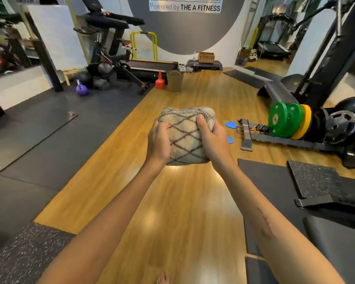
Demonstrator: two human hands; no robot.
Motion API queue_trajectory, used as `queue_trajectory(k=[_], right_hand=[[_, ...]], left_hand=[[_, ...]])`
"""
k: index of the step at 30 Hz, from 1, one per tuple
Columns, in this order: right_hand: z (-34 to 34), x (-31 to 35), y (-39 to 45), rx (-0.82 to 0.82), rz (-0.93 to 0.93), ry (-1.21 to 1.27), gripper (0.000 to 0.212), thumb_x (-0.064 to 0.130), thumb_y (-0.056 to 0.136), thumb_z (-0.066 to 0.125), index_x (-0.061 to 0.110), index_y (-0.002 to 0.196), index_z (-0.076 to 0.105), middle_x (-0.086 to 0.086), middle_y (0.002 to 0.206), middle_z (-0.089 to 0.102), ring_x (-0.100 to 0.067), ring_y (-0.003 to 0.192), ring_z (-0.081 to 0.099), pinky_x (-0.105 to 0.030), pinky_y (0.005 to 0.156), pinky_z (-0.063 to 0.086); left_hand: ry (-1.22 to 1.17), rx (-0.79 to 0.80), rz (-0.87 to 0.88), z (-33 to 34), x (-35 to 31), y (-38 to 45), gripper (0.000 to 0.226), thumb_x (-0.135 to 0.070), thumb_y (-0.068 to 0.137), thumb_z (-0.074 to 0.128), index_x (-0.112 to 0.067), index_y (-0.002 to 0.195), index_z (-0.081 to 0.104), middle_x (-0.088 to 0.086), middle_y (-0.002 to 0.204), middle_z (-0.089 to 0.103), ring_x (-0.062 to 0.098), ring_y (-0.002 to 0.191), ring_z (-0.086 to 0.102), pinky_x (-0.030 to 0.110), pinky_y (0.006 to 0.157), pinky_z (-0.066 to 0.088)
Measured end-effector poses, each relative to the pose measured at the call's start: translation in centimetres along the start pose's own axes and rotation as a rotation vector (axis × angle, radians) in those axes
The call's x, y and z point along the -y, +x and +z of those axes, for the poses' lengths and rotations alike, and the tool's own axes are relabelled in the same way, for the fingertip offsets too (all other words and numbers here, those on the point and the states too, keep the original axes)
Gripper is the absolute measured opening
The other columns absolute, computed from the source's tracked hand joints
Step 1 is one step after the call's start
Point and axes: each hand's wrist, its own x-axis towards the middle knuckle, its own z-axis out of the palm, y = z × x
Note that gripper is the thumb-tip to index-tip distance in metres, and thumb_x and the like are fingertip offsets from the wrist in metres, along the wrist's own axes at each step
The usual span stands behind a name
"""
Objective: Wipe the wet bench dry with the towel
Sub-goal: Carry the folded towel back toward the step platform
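Note:
A folded beige towel (184, 138) with a brown diamond pattern is held up in front of me over the wooden floor. My left hand (158, 142) grips its left edge, thumb on top. My right hand (211, 140) grips its right edge, thumb pressed on the upper right part. A black padded bench (336, 238) shows at the lower right edge, below and to the right of my right forearm; whether it is wet cannot be seen.
A rack with green and yellow weight plates (285, 121) stands to the right. Black mats (49, 130) cover the floor on the left. An exercise bike (111, 58), a purple kettlebell (81, 89), a red cone (159, 80) and a basket (174, 80) stand at the back.

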Motion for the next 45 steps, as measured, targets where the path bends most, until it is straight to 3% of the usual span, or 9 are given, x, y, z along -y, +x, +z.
queue_trajectory(k=[5,11,16,22,25,28,34,40,45], right_hand=[[3.0,-2.6,13.7,-0.015,0.036,-0.003,0.028,0.053,0.094,0.054,0.030,0.102,0.067,0.009,0.101,0.074,-0.007,0.098,0.069,-0.045,0.094,0.055],[4.7,-6.8,28.7,-0.026,0.057,-0.003,0.029,0.055,0.092,0.054,0.031,0.101,0.068,0.010,0.101,0.074,-0.007,0.098,0.069,-0.045,0.094,0.054],[4.2,-12.2,42.4,-0.021,0.070,-0.007,0.025,0.050,0.096,0.053,0.030,0.103,0.066,0.011,0.102,0.073,-0.006,0.099,0.068,-0.043,0.095,0.053],[1.7,-17.3,60.0,-0.001,0.063,-0.039,0.032,0.051,0.094,0.053,0.026,0.108,0.068,0.009,0.104,0.074,-0.008,0.102,0.067,-0.045,0.096,0.052],[1.1,-18.7,67.6,0.008,0.084,-0.059,0.037,0.055,0.092,0.053,0.026,0.108,0.068,0.009,0.104,0.073,-0.009,0.102,0.067,-0.045,0.096,0.052],[1.4,-20.3,75.9,0.029,0.056,-0.110,0.043,0.061,0.090,0.048,0.027,0.109,0.066,0.010,0.106,0.073,-0.010,0.104,0.066,-0.044,0.096,0.051],[3.8,-23.1,92.7,0.006,0.018,-0.145,0.030,0.045,0.099,0.049,0.022,0.110,0.065,0.010,0.104,0.070,-0.008,0.101,0.064,-0.033,0.091,0.051],[6.4,-26.0,109.7,-0.079,0.024,-0.243,0.030,0.041,0.101,0.047,0.017,0.104,0.064,0.006,0.098,0.069,-0.013,0.095,0.063,-0.037,0.088,0.050],[6.9,-28.3,121.8,-0.097,0.002,-0.292,0.026,0.035,0.103,0.047,0.015,0.103,0.063,0.004,0.096,0.067,-0.012,0.090,0.060,-0.027,0.077,0.044]], left_hand=[[0.035,0.005,0.037,3.3,1.7,13.6,0.025,-0.015,0.098,0.035,-0.021,0.081,0.052,-0.010,0.080,0.056,-0.009,0.067,0.052,0.013,0.063,0.039],[0.059,0.018,-0.004,8.5,5.2,28.0,0.022,-0.018,0.097,0.036,-0.019,0.087,0.055,-0.008,0.085,0.060,0.008,0.080,0.056,0.029,0.072,0.044],[0.081,0.028,-0.033,15.7,9.9,40.5,0.023,-0.019,0.097,0.035,-0.012,0.100,0.057,-0.007,0.089,0.060,0.009,0.082,0.057,0.029,0.071,0.044],[0.102,-0.013,-0.092,26.1,13.8,55.2,0.065,-0.043,0.080,0.034,-0.002,0.126,0.054,0.012,0.126,0.059,0.027,0.116,0.054,0.043,0.099,0.044],[0.059,-0.033,-0.108,29.9,14.6,61.5,0.048,-0.036,0.085,0.036,-0.006,0.115,0.059,0.000,0.113,0.062,0.019,0.103,0.057,0.031,0.083,0.044],[0.054,-0.045,-0.120,33.5,15.5,69.1,0.023,-0.023,0.099,0.037,-0.014,0.109,0.055,-0.019,0.106,0.045,0.001,0.099,0.044,0.016,0.076,0.033],[0.110,-0.046,-0.079,39.0,19.8,86.0,0.030,-0.025,0.095,0.034,-0.014,0.106,0.060,-0.005,0.098,0.063,0.016,0.095,0.058,0.034,0.082,0.043],[0.101,0.022,-0.129,43.4,21.4,102.0,0.029,-0.034,0.099,0.034,-0.021,0.112,0.056,-0.008,0.102,0.061,0.009,0.094,0.057,0.026,0.077,0.043],[0.159,0.027,-0.134,48.4,23.4,113.7,0.021,-0.033,0.100,0.033,-0.026,0.094,0.053,-0.011,0.090,0.057,0.006,0.081,0.053,0.022,0.065,0.036]])
